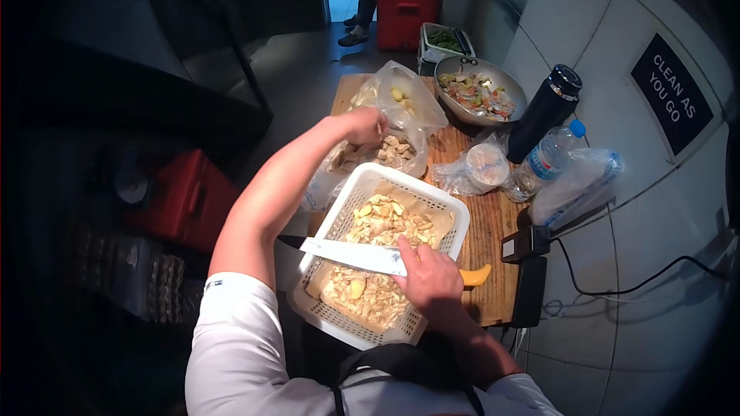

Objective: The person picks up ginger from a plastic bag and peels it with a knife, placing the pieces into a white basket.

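My right hand grips the stiff knife by its handle; my left fingers pinch the limp, slippery bag.

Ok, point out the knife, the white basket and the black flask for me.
knife (pixel 351 254), head view, on the flat of the blade.
white basket (pixel 351 204), head view, on its left wall.
black flask (pixel 543 115), head view, on the middle of its body.
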A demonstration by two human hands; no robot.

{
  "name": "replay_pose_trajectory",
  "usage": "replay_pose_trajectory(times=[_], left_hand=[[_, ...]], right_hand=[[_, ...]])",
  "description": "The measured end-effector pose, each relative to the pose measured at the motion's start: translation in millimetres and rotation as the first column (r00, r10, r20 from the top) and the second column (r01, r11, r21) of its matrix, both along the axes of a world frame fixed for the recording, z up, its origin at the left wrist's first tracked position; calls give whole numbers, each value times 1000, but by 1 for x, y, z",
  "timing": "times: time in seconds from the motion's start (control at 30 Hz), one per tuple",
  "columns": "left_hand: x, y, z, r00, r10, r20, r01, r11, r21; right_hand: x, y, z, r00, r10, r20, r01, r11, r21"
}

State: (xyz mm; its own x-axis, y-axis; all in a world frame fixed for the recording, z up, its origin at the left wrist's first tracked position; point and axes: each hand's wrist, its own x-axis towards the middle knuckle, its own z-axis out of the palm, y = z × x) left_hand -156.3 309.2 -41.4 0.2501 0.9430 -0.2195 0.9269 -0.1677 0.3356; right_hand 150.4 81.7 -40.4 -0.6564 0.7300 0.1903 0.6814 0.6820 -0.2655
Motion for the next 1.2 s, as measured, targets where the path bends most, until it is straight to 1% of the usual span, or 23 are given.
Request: replay_pose_trajectory(times=[0.07, 0.1, 0.2, 0.23, 0.27, 0.33, 0.37, 0.47, 0.57, 0.67, 0.7, 0.8, 0.87, 0.9, 0.97, 1.0, 1.07, 1.1, 1.2], left_hand=[[-9, -1, 8, 989, -10, -146, -9, 991, -130], [-12, -5, 3, 976, -5, -217, -35, 983, -180], [-23, -20, -10, 984, -134, -121, 61, 877, -476], [-25, -34, -20, 977, -161, -136, 121, 957, -265], [-23, -42, -29, 982, -106, -159, 79, 983, -166], [-11, -62, -25, 983, 9, -182, -2, 999, 37], [-8, -68, -21, 994, 53, -100, -49, 998, 49], [-22, -70, -25, 999, 46, 10, -46, 997, 68], [-39, -57, -27, 982, 142, 127, -155, 983, 101], [-41, -59, -10, 957, 239, 166, -258, 961, 102], [-38, -62, -4, 932, 281, 230, -314, 941, 124], [-31, -62, -1, 863, 328, 384, -382, 921, 74], [-35, -48, -29, 749, 212, 628, -363, 924, 120], [-29, -48, -27, 667, 144, 731, -356, 923, 143], [-26, -49, -19, 852, 191, 488, -301, 941, 156], [-23, -50, -12, 916, 204, 346, -272, 949, 161], [-14, -51, -15, 980, 156, 122, -169, 980, 109], [-11, -51, -19, 993, 121, 8, -121, 990, 74], [-1, -51, -30, 994, 91, 65, -100, 985, 138]], right_hand=[[1, 1, 0, 1000, 8, -16, -8, 1000, -5], [1, 0, 0, 1000, 12, -24, -13, 1000, -8], [1, 0, 2, 999, 22, -46, -22, 1000, -16], [0, 0, 2, 999, 20, -49, -21, 1000, -10], [-1, 0, 2, 999, 17, -51, -17, 1000, -4], [0, 0, 3, 999, 21, -42, -20, 1000, 19], [0, 0, 4, 999, 30, -30, -29, 999, 34], [-1, 1, 3, 999, 34, -20, -32, 996, 79], [-1, 0, 0, 999, 26, -26, -24, 996, 83], [-2, -1, 1, 1000, 14, -26, -12, 997, 74], [-3, -1, 1, 1000, 9, -24, -7, 997, 73], [-2, -1, 1, 1000, 8, -15, -7, 998, 66], [-1, 0, 0, 1000, 19, -16, -18, 997, 71], [0, 0, 0, 1000, 23, -15, -22, 997, 72], [0, 0, 2, 999, 31, -29, -28, 997, 69], [-1, 0, 4, 999, 36, -38, -33, 997, 72], [0, 1, 6, 997, 55, -47, -52, 996, 70], [0, 1, 7, 997, 64, -53, -61, 996, 68], [0, 1, 4, 995, 44, -92, -40, 998, 43]])
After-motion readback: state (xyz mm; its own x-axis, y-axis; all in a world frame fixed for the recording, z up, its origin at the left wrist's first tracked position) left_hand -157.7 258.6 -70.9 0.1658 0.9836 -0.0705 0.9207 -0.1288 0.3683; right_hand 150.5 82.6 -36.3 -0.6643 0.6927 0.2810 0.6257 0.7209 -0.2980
